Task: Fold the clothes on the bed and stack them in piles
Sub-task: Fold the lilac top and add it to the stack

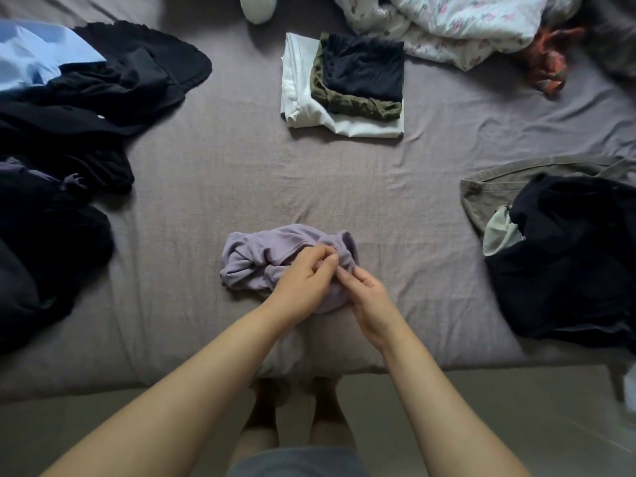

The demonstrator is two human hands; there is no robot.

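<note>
Head view: bed [213, 173] with a grey-mauve sheet, seen from above, the person standing at its near edge.
Garment in hand: lilac garment [261, 259], still bunched, lying near the bed's near edge, directly in front of the person.
Left hand: left hand [303, 280] rests on the crumpled cloth, fingers curled, thumb and fingertips pinching a fold at the garment's right side.
Right hand: right hand [368, 297] meets the left at the same spot, fingers bent and nipping the fabric just beside the left fingertips.
Finished pile: folded stack [344, 87] at the far middle of the bed, well apart from the hands; a dark piece on an olive one on a white one.
Unfolded clothes, left: dark heap [69, 132] with a pale blue shirt [34, 53] at its far corner.
Unfolded clothes, right: dark bundle [568, 256] lying on a taupe garment [499, 187].
Far edge: floral bedding [464, 25] and a small orange-red item [550, 63].
Step in hand (judgement): finding an edge or seam to open the lilac garment out, so folding proper has not begun.
Doing it well (judgement): take hold of two matching points, such as shoulders or waistband ends, draw the hands apart, shake the cloth loose, lay it flat on bare sheet and smooth the wrinkles before the first fold; match the fold's size to the stack so the pile stays even.
</note>
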